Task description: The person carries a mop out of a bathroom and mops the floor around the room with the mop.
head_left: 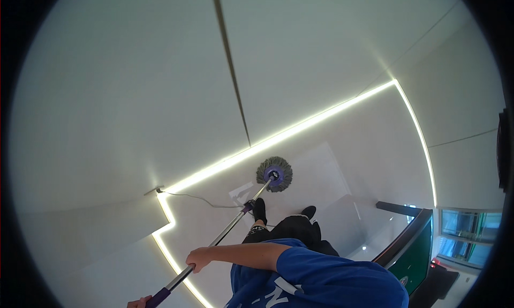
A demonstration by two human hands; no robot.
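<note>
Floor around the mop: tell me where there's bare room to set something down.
The widest bare patch is floor right of the mop head, between the light strip and the green-topped table. A smaller one lies between the cable, mop handle and the strip's left part. It is crowded at the left shoe, with handle and cable close by.

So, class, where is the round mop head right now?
In the head view, the grey mop head is on the floor, just right of and below centre, between the glowing light strip and the person's left foot.
</note>
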